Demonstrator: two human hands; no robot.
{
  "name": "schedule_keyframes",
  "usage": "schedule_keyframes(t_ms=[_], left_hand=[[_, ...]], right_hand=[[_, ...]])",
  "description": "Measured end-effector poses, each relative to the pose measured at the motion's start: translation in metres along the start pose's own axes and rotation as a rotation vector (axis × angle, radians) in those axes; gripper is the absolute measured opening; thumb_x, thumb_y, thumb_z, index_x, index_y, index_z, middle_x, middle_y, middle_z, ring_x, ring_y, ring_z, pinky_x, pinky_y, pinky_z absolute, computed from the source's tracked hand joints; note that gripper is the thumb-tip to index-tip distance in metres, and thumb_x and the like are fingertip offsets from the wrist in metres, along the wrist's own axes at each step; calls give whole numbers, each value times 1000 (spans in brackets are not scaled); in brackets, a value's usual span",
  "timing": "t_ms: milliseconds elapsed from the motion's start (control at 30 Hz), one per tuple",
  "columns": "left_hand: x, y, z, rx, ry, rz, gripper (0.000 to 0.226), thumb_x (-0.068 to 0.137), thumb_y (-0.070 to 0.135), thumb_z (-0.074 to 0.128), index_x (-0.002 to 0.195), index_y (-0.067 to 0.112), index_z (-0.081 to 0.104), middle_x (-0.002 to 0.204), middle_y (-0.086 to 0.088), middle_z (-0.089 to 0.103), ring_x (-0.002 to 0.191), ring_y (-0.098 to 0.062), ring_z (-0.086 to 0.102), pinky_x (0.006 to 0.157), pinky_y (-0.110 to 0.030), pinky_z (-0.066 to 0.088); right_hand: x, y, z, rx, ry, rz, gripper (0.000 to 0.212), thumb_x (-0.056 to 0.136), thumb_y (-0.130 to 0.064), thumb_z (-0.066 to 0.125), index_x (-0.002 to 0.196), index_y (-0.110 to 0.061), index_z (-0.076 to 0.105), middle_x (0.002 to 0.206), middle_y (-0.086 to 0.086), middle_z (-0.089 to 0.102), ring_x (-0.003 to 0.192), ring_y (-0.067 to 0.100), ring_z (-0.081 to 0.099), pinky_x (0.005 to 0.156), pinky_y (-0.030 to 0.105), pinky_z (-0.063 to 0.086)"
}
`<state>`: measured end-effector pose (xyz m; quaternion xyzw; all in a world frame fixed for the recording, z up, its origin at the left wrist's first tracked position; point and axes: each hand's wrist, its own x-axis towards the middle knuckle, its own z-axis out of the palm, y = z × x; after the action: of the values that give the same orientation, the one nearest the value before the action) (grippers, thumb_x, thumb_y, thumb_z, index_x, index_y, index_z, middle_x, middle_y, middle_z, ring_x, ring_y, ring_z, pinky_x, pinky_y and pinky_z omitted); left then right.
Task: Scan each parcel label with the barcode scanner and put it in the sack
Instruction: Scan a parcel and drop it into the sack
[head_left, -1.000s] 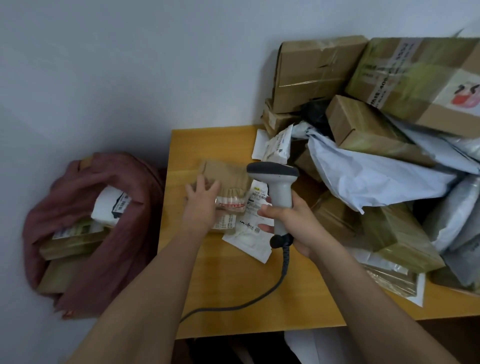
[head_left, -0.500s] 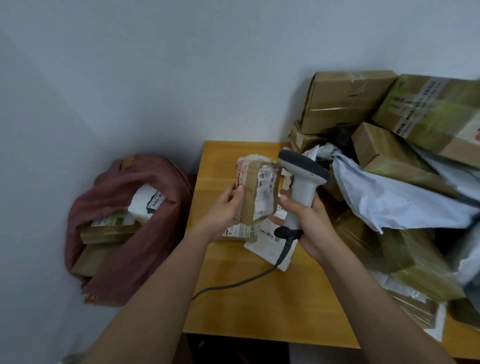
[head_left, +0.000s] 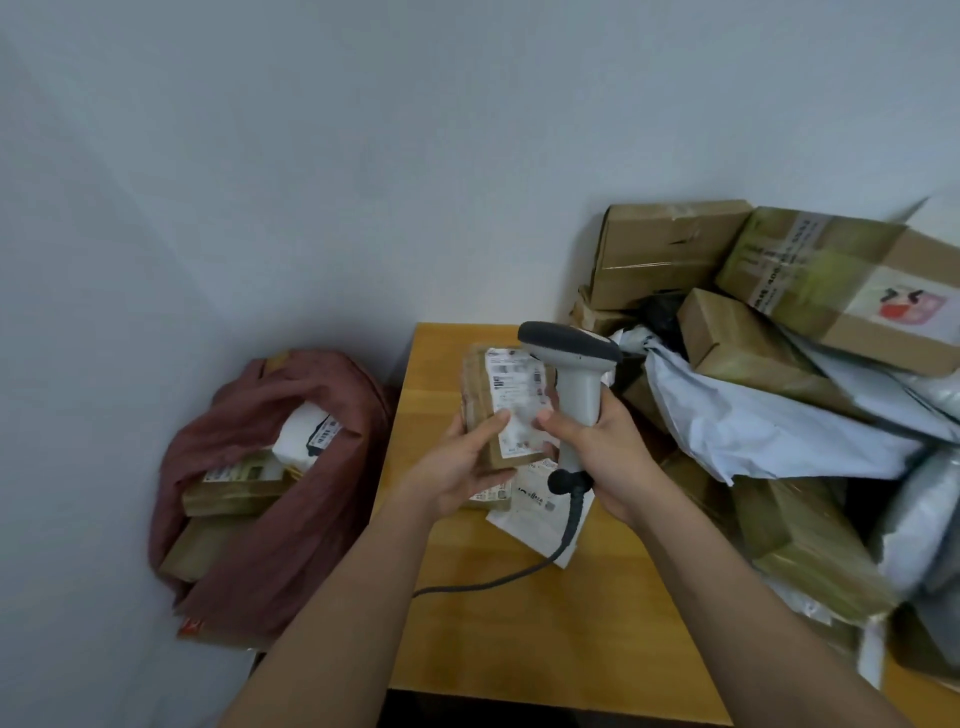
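Small brown cardboard parcel (head_left: 491, 410) wrapped in clear tape is being held upright above the yellow wooden table (head_left: 519, 613), its white shipping label (head_left: 517, 402) facing the camera — barcodes and small print are showing there, too blurred to read. The left hand (head_left: 462, 465) is gripping the parcel from below, thumb on the label. The right hand (head_left: 602, 457) is clenching the handle of the grey corded barcode scanner (head_left: 576, 384), whose dark head is sitting just beside the parcel's top. On the floor to the left, the dusty-red cloth sack (head_left: 291, 519) is gaping open, holding labelled parcels. Stacked boxes and grey mailers (head_left: 769, 415) are crowding the table's right side — one box is bearing a red-and-pink logo.
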<state>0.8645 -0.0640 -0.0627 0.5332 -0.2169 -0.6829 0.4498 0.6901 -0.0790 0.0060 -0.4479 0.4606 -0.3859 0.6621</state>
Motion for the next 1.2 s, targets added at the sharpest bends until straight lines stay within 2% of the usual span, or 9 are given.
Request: schedule_keyframes(t_ms=[33, 100, 167, 267, 367, 533, 733, 900, 1200], left_hand=[[1, 1, -2, -68, 42, -5, 64, 78, 36, 78, 135, 28, 50, 113, -2, 73, 109, -25, 67, 82, -40, 59], [3, 3, -6, -141, 127, -14, 51, 88, 30, 70, 135, 25, 51, 111, -3, 73, 108, -25, 65, 80, -40, 59], [5, 5, -11, -153, 196, -26, 46, 93, 30, 65, 136, 25, 50, 113, -3, 70, 108, -24, 63, 83, -43, 57], [6, 6, -19, -167, 254, -46, 43, 95, 31, 61, 137, 25, 49, 115, -3, 68, 106, -25, 63, 84, -47, 54], [6, 6, -24, -164, 285, -58, 41, 98, 30, 57, 137, 25, 48, 113, -1, 68, 102, -24, 64, 79, -44, 51], [9, 3, -27, -155, 312, -72, 38, 99, 27, 57, 136, 25, 49, 113, -1, 67, 102, -22, 63, 83, -43, 47], [11, 0, -27, -138, 346, -93, 41, 99, 30, 57, 137, 20, 48, 121, -4, 65, 105, -24, 61, 92, -45, 45], [10, -1, -27, -147, 373, -106, 40, 98, 31, 58, 135, 18, 50, 118, -5, 66, 104, -25, 62, 86, -44, 47], [-1, -4, -31, -238, 370, -68, 31, 96, 37, 60, 123, 24, 57, 114, -3, 67, 104, -25, 62, 76, -38, 53]], right_hand=[[-1, -5, -1, -59, 5, -20, 31, 93, -5, 67, 121, -14, 56, 93, -3, 67, 72, 1, 69, 61, 21, 55], [-1, -15, -4, -190, 24, -46, 25, 95, -13, 66, 117, -12, 55, 83, -4, 61, 61, 2, 62, 57, 20, 51], [-1, -28, -8, -283, 27, -42, 24, 97, -27, 63, 115, -13, 56, 84, 2, 57, 63, 10, 57, 59, 26, 50], [-5, -52, -12, -257, 0, 28, 20, 101, -39, 54, 111, -22, 56, 89, 8, 55, 71, 16, 56, 61, 30, 49], [-11, -77, -15, -278, -44, 79, 19, 104, -39, 46, 112, -23, 55, 87, 9, 54, 63, 14, 54, 54, 27, 48], [-25, -105, -13, -370, -65, 48, 33, 105, -35, 47, 118, -6, 57, 81, 6, 54, 57, 11, 53, 49, 22, 48], [-44, -124, -6, -377, -107, 40, 33, 104, -32, 48, 120, -4, 55, 81, 4, 54, 56, 10, 52, 48, 20, 48], [-54, -133, -6, -363, -127, 31, 34, 104, -31, 48, 119, -1, 54, 78, 4, 53, 44, 5, 51, 43, 19, 45], [-45, -124, 4, -171, -152, 30, 35, 103, -31, 51, 117, 0, 59, 86, 12, 59, 55, 12, 52, 51, 28, 46]])
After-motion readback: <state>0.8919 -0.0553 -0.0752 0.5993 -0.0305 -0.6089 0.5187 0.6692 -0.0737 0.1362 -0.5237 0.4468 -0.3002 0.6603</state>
